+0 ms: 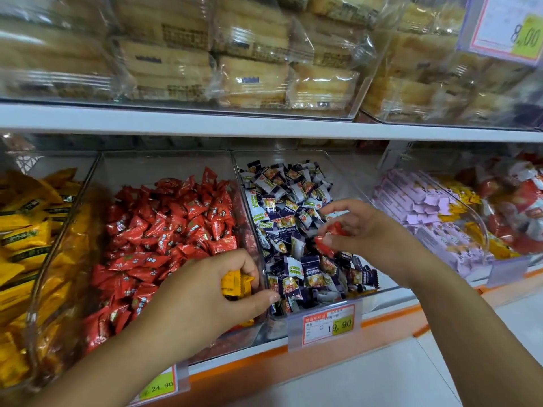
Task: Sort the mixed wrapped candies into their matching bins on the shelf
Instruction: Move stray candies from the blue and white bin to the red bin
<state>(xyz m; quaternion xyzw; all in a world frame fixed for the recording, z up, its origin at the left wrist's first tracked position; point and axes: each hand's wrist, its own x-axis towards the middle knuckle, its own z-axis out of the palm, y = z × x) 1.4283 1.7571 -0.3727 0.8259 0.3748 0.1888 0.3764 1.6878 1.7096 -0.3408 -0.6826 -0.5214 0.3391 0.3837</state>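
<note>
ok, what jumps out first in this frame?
The two hands at centre: the left hand grips a yellow candy over the front right corner of the pile of red candies, and the right hand pinches a red candy above the pile of navy-and-white candies. Each held piece clashes with the colour below it; the matching yellow pile lies at far left.
</note>
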